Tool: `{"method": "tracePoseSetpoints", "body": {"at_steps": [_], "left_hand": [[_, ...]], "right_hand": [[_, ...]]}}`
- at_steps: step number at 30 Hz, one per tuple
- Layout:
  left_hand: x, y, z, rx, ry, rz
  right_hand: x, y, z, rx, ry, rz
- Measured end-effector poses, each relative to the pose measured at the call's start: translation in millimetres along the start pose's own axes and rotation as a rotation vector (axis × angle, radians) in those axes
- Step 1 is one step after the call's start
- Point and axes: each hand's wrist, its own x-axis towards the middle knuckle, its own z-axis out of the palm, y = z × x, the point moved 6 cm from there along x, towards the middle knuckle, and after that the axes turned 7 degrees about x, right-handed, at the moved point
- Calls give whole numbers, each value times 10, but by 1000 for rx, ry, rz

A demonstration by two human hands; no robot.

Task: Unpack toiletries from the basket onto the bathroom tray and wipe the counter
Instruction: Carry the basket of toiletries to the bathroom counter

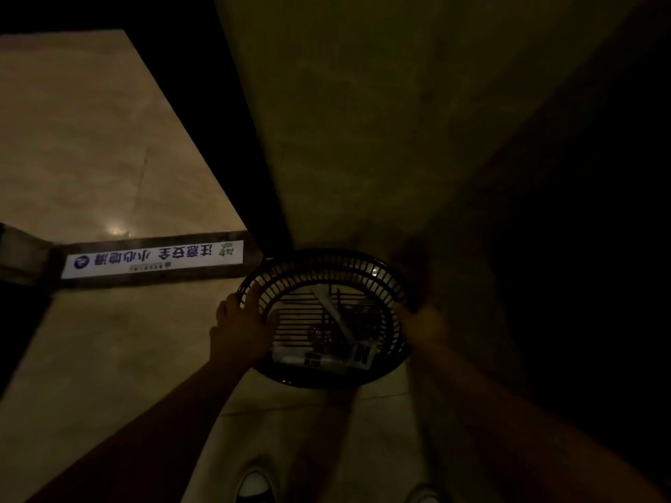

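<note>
Both forearms reach down over the dim tiled floor (109, 357); left hand (241, 332) and right hand (423, 321) curl their fingers round opposite rims of the black slatted basket (326, 270), toiletries (334, 352) lying inside.

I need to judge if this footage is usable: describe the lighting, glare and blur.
Head view: very dim, right side nearly black; a small glare spot on the floor beside the sign strip; soft blur throughout, wide-angle bending at edges; basket contents hard to make out between left hand and right hand.
</note>
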Motion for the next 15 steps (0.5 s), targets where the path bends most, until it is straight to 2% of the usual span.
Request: {"method": "tracePoseSetpoints", "body": {"at_steps": [7,13,15], "left_hand": [[498,-362,439,-219,-64,-179],[773,-426,607,-352,-68,-229],[871,-484,615,-422,-72,-331]], "right_hand": [[272,146,307,35,35,5],[443,192,375,173,24,25],[477,196,370,214,30,42]]}}
